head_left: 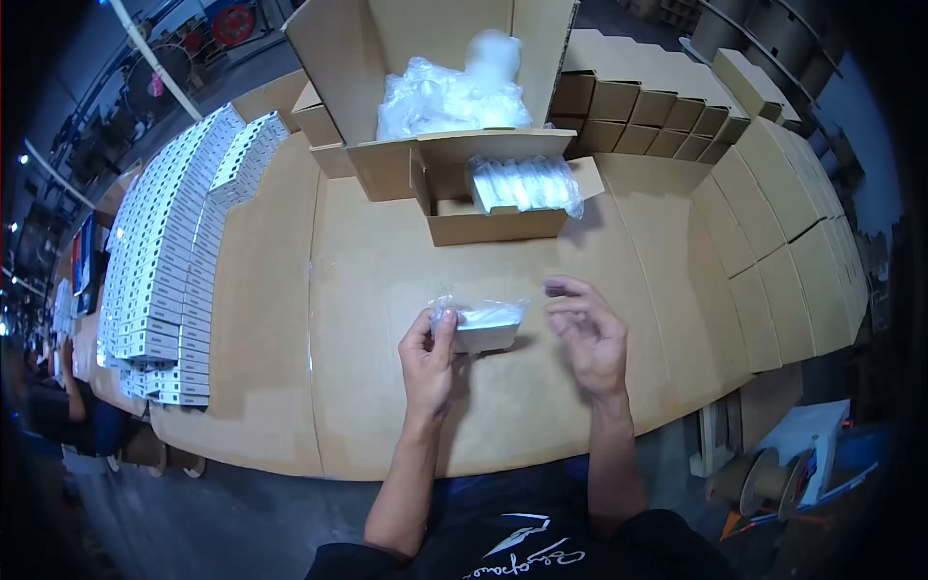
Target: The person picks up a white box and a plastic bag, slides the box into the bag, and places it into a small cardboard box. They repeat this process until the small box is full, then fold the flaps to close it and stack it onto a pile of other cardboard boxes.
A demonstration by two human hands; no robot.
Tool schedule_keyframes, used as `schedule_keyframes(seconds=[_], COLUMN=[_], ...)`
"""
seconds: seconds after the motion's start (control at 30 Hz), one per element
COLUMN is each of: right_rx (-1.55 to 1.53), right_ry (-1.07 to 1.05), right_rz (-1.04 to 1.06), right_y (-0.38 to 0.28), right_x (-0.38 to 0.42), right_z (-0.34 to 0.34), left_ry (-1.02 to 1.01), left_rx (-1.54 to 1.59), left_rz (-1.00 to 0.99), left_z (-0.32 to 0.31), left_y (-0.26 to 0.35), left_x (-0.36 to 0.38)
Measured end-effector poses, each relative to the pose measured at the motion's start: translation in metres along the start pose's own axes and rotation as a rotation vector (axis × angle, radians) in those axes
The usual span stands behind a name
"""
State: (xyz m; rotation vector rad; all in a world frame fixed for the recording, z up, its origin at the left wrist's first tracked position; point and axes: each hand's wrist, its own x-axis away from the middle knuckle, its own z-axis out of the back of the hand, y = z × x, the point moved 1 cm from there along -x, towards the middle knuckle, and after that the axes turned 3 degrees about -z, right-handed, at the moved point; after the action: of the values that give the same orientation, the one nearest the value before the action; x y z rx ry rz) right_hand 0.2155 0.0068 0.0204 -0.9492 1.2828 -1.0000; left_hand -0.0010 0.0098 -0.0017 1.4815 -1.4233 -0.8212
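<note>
My left hand (430, 362) grips a small white box in a transparent plastic bag (488, 327), its thumb pressed on the bag's left end. To the right of it, apart from the bag, my right hand (592, 338) is raised with its fingers spread and nothing visible in them. Beyond both hands stands an open cardboard box (498, 229). Several plastic-wrapped packets (527, 184) stand in a row in its right part. Behind that, a larger open carton (333, 72) holds a heap of transparent plastic bags (445, 101).
Stacks of small white boxes (164, 256) line the left side of the cardboard-covered table (377, 416). Closed brown cartons (773, 242) are stacked along the right, with rows of open-ended brown boxes (648, 106) at the back right. Another person's arm (71, 382) shows at far left.
</note>
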Motion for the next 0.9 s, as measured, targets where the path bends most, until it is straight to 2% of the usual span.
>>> schedule_keyframes(seconds=[0.07, 0.1, 0.17, 0.2, 0.33, 0.43, 0.67, 0.77, 0.87, 0.9], right_rx=[0.144, 0.101, 0.113, 0.073, 0.082, 0.041, 0.193, 0.224, 0.240, 0.258], right_ry=[-0.106, -0.143, -0.253, -0.259, -0.177, -0.176, -0.202, -0.198, -0.249, -0.292], right_rz=[0.105, 0.057, -0.038, -0.165, -0.150, -0.293, -0.221, -0.143, -0.084, -0.029], right_y=[-0.021, -0.018, -0.010, -0.012, -0.006, -0.011, -0.011, -0.003, -0.002, -0.004], right_x=[-0.003, -0.005, -0.006, -0.006, -0.008, -0.007, -0.008, -0.008, -0.011, -0.015], right_z=[-0.010, -0.034, -0.034, -0.033, -0.037, -0.035, -0.029, -0.023, -0.017, -0.016], left_ry=[0.001, -0.027, -0.090, -0.070, -0.042, -0.057, -0.037, -0.083, -0.352, -0.368], left_rx=[0.012, -0.036, -0.026, -0.020, 0.012, 0.034, 0.115, 0.194, -0.238, -0.247], left_rz=[0.032, 0.005, -0.041, -0.047, -0.017, 0.023, 0.048, 0.044, -0.188, -0.155], left_z=[-0.009, 0.009, 0.006, 0.003, 0.002, 0.006, 0.011, -0.008, 0.001, 0.005], left_y=[-0.003, 0.007, -0.010, -0.009, -0.004, -0.003, -0.005, 0.035, 0.039, 0.036], left_x=[0.004, 0.001, -0.002, -0.001, 0.001, 0.000, 0.002, 0.013, 0.015, 0.013])
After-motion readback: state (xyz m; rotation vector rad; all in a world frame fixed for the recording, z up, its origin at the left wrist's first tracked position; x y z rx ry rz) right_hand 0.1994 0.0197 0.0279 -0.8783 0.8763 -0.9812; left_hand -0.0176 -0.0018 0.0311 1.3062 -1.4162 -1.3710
